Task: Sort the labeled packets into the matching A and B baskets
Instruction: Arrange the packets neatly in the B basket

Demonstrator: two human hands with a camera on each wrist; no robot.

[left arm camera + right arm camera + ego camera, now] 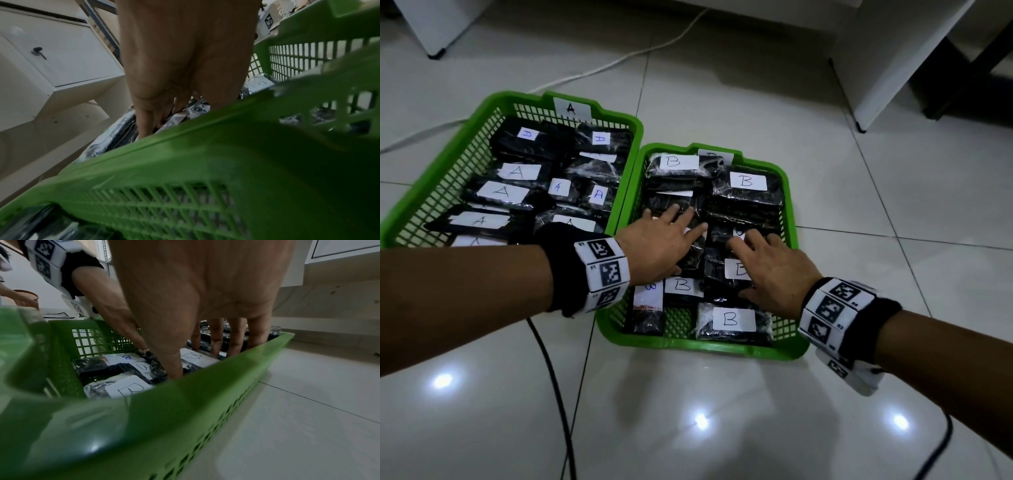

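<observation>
Two green mesh baskets stand side by side on the tiled floor. Basket A (465, 137) on the left holds several black packets with white A labels (503, 192). Basket B (705, 346) on the right holds several black packets labelled B (732, 318). Both hands are inside basket B. My left hand (671, 240) lies flat with spread, straight fingers on the packets in its middle. Just to its right, my right hand (760, 263) rests palm down on packets, fingers touching them. In the right wrist view the right hand's fingers (236, 337) and thumb press onto B packets (131, 387).
A white cable (619, 61) runs across the floor behind basket A. A black cable (551, 370) trails under my left arm. White furniture (876, 68) stands at the back right, another panel (431, 27) at the back left. A white cabinet (61, 53) shows in the left wrist view.
</observation>
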